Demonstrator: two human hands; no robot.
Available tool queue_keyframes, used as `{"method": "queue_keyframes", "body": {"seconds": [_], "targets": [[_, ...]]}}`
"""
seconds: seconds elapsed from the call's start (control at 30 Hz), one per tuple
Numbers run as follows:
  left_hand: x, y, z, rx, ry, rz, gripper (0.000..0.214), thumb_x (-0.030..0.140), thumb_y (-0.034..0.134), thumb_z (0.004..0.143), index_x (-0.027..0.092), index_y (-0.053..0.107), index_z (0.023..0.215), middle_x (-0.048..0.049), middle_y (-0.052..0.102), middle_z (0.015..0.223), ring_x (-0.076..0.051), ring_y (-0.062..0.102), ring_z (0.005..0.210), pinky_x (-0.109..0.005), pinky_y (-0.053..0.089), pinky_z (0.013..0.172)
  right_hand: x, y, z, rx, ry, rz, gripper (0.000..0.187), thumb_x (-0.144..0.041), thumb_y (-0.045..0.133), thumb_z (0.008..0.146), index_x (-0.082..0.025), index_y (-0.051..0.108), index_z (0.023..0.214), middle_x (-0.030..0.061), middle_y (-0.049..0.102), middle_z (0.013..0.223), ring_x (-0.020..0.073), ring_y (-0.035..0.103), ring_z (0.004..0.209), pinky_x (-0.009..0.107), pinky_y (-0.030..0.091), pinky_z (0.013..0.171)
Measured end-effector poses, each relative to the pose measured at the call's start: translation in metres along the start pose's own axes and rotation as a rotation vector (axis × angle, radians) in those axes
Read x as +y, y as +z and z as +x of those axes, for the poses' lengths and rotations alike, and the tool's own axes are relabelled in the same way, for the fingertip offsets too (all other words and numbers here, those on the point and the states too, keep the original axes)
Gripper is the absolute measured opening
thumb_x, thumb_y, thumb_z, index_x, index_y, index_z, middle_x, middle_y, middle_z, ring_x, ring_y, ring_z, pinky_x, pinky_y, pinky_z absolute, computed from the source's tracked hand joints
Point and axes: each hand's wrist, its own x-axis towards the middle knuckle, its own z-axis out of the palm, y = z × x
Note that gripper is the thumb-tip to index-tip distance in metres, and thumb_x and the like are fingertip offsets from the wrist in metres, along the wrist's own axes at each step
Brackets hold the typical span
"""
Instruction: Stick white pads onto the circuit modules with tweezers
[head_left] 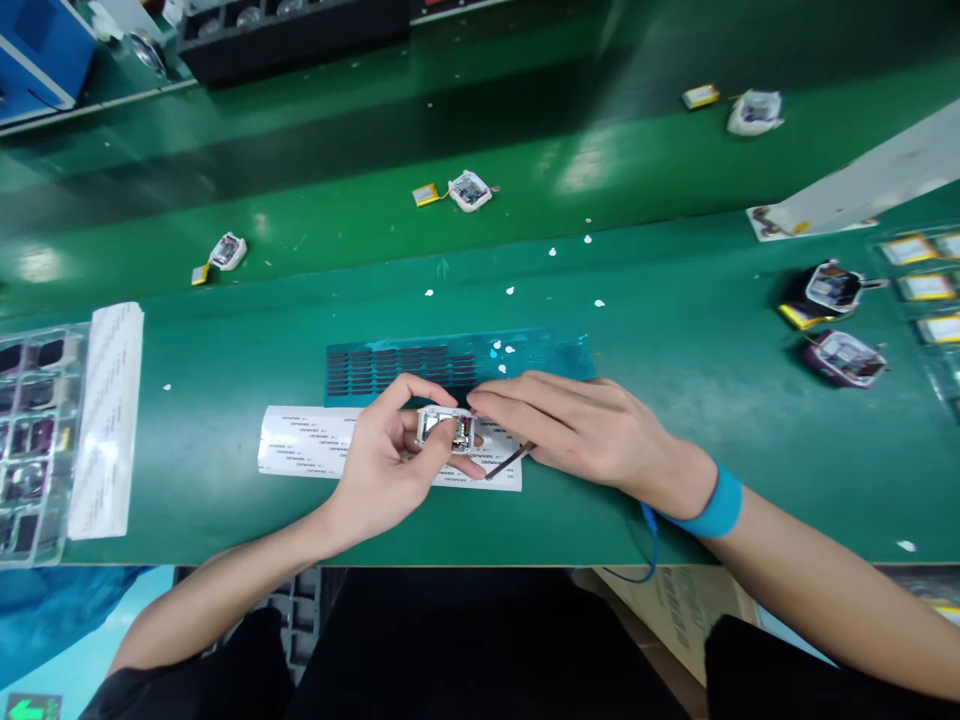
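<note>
Black-clothed lap (480, 640) nearest, below counter (675, 340) edge. White casing (463, 430) above printed sheet (304, 445), left hand (390, 455) clamped on its sides; right hand (592, 430) closed round slim dark tool (508, 462), just beside. Looks light, stiff from here, probably fragile inside: best held by outer rim. Counter green, glossy, white scraps (553, 252) about; similar casings (470, 191) on green strip (322, 230) beyond.

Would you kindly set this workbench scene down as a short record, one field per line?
left hand: holds a small open white case, electronics showing
right hand: fingertips near the case; grip hidden
tool: thin, dark, jutting from beneath the right hand
right wrist: blue band
below the hands: white printed sheet
just beyond: blue sheet with dark strips
to the right: black case, purple case
</note>
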Motion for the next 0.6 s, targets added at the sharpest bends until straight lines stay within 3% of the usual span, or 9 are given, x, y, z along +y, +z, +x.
{"method": "queue_keyframes", "body": {"seconds": [0.17,0.3,0.5,0.6], "targets": [[-0.003,0.003,-0.001,0.021,0.050,0.033,0.017,0.026,0.065,0.092,0.021,0.050,0.098,0.0012,0.070,0.068,-0.017,0.074,0.053,-0.020,0.053,0.043,-0.006,-0.002,0.000,0.011,0.001,0.015,0.025,-0.007,0.044,0.100,-0.012,0.064,0.116,0.0070,0.078,0.103,0.0152,0.075,0.082,0.025,0.054,0.054],[-0.007,0.007,-0.005,0.030,0.105,0.148,0.015,0.022,0.063,0.091,0.022,0.050,0.098,0.0018,0.069,0.068,-0.016,0.074,0.056,-0.020,0.057,0.049,-0.014,0.000,0.000,0.013,0.001,0.030,0.028,-0.005,0.045,0.098,-0.010,0.065,0.117,0.0097,0.078,0.102,0.0165,0.075,0.080,0.025,0.057,0.057],[-0.015,0.008,-0.006,0.127,0.276,0.332,0.011,0.017,0.062,0.092,0.020,0.053,0.097,0.0045,0.064,0.066,-0.011,0.068,0.056,-0.018,0.055,0.054,-0.023,0.005,0.002,0.033,-0.019,-0.128,0.027,-0.004,0.048,0.096,-0.001,0.067,0.115,0.0204,0.076,0.110,0.0218,0.076,0.077,0.029,0.060,0.056],[-0.014,0.008,-0.007,0.124,0.287,0.233,0.008,0.019,0.061,0.094,0.020,0.053,0.094,0.0027,0.066,0.069,-0.012,0.070,0.055,-0.020,0.057,0.053,-0.023,0.008,0.004,0.092,0.069,0.075,0.029,-0.004,0.045,0.097,-0.005,0.066,0.117,0.0166,0.076,0.114,0.0205,0.077,0.088,0.027,0.064,0.065]]}}
